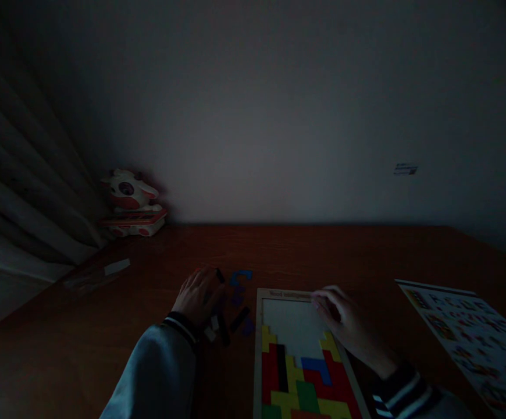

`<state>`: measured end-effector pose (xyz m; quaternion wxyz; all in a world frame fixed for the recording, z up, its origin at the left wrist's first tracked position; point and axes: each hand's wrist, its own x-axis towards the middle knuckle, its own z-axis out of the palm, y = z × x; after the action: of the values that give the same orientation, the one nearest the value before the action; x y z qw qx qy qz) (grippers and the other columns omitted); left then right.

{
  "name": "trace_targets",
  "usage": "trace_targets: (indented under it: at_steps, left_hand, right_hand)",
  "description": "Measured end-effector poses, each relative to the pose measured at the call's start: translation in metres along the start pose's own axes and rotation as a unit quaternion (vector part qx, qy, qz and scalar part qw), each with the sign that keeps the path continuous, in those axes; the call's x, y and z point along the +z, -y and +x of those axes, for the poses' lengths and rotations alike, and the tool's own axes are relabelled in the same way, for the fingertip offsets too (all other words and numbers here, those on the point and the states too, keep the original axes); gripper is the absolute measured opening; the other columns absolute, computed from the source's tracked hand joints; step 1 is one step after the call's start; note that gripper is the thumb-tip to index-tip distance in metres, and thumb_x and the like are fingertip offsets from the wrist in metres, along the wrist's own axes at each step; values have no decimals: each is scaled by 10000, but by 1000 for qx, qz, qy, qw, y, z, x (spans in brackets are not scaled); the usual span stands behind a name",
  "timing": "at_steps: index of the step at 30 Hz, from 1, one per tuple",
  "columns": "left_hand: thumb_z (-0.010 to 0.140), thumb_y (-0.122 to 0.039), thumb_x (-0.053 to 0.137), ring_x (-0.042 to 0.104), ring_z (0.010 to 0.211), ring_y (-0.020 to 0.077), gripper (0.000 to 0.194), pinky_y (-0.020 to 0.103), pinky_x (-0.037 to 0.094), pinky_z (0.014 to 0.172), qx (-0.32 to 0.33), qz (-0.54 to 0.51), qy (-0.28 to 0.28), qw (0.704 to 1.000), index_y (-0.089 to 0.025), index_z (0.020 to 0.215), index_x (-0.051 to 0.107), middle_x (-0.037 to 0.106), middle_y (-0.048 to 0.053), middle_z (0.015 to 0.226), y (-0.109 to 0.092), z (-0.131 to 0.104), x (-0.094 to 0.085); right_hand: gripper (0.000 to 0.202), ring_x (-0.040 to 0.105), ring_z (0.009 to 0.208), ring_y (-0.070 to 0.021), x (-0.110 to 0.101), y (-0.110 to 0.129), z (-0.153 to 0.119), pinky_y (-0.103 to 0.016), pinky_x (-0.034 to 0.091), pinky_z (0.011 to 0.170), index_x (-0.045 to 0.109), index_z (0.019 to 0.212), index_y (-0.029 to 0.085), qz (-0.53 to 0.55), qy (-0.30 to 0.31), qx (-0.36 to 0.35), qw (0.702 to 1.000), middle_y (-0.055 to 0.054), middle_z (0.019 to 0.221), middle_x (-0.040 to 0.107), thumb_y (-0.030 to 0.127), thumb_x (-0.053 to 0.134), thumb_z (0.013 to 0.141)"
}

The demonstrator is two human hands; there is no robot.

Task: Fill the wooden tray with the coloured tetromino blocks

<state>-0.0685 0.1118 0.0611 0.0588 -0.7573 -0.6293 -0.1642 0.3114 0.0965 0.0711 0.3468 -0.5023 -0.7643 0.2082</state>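
Note:
My left hand (198,295) lies over a pile of loose puzzle pieces, palm down with its fingers stretched out over them. Black pieces (223,330), white ones (210,334) and purple ones (248,327) show around it; what is under the palm is hidden. My right hand (341,317) is at the upper right corner of a wooden puzzle board (259,343), its fingers curled and fingertips together by the rim. Whether a piece is between them is too dark to see. Red, yellow, blue, green and black pieces (307,396) fill the board's near part, and its far part is bare.
Blue pieces (241,276) lie beyond my left hand. A printed sheet (475,343) is on the table (323,250) at the right. A cow-shaped toy (131,201) stands at the back left, near a curtain (21,192). Clear plastic with a white label (117,266) lies before it.

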Motion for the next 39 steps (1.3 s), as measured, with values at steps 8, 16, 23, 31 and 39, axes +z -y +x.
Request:
trace_targets:
  at_steps: [8, 16, 23, 31, 39]
  left_hand:
    - [925, -404, 409, 560, 1165, 254, 413, 423, 400, 1031, -36, 8, 11, 999, -181, 1209, 611, 622, 104, 1254, 26, 7, 14]
    - [877, -348, 465, 620, 1062, 278, 300, 451, 470, 952, -30, 8, -13, 999, -234, 925, 738, 695, 77, 1117, 27, 6, 2]
    - [895, -406, 427, 669, 980, 257, 338, 396, 530, 867, -38, -2, -21, 999, -250, 1021, 700, 723, 51, 1059, 27, 5, 0]
    - [888, -371, 547, 665, 1002, 232, 249, 375, 545, 889, 134, -91, -161, 974, -240, 1059, 671, 707, 59, 1096, -20, 2, -15]
    - [878, -314, 627, 649, 1048, 197, 365, 298, 577, 855, 258, -193, -159, 933, -208, 1219, 554, 631, 85, 1233, -109, -21, -12]
  right_hand:
    - [261, 604, 974, -231, 2, -2, 0, -388, 492, 871, 621, 1000, 229, 0, -16, -5, 1000, -79, 1026, 624, 409, 445, 933]
    - [264, 606, 958, -220, 1, -3, 0, -378, 491, 866, 614, 1039, 222, -1, -16, -11, 1000, -75, 1013, 619, 390, 435, 942]
    - [240, 603, 959, -221, 0, 0, 1, -391, 489, 867, 601, 1039, 231, -1, -12, -12, 1000, -73, 1013, 611, 379, 438, 944]
    - [243, 610, 958, -212, 1, 7, 0, -378, 496, 861, 594, 1063, 237, 19, -18, -24, 999, -70, 1010, 621, 386, 444, 945]
    - [272, 636, 847, -181, 7, 30, -6, -310, 517, 757, 624, 1070, 255, 107, 58, 13, 992, -29, 931, 683, 440, 484, 927]
